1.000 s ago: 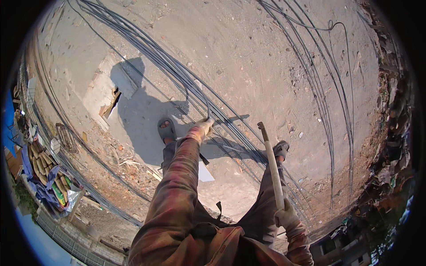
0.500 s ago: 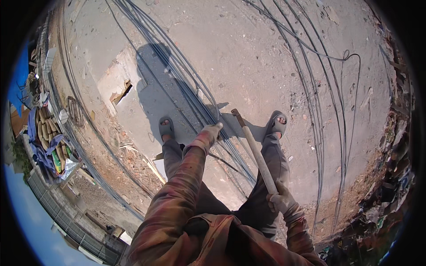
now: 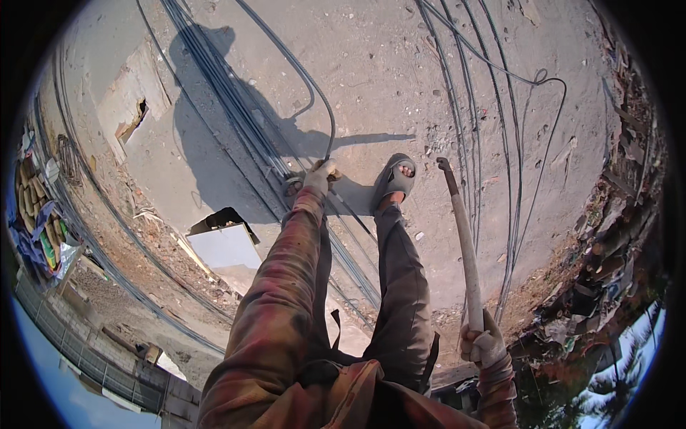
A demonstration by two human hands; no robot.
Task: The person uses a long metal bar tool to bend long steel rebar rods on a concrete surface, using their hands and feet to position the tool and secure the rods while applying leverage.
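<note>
My left hand (image 3: 321,176), in a pale work glove, is closed around a dark steel reinforcing bar (image 3: 329,114). From the glove the bar runs up and away to the far edge, raised beside a bundle of similar bars (image 3: 232,93) on the ground. In the gloved right hand (image 3: 484,342), off to the right of my legs, is a bar bender (image 3: 463,236) with a long pale pipe handle. Its rusty hooked head points away from me, apart from the bar. Part of my left foot is hidden behind the left hand.
More long bars (image 3: 475,129) lie on the right, one looped at its far end. Thin bars (image 3: 107,207) curve along the left. A broken slab (image 3: 132,107) and a white panel (image 3: 225,247) lie left of my legs. Rubble (image 3: 600,250) lines the right edge.
My left hand has lifted the bar off the bundle and moved left. The right hand has swung the bar bender out to the right. My body and shadow have shifted.
</note>
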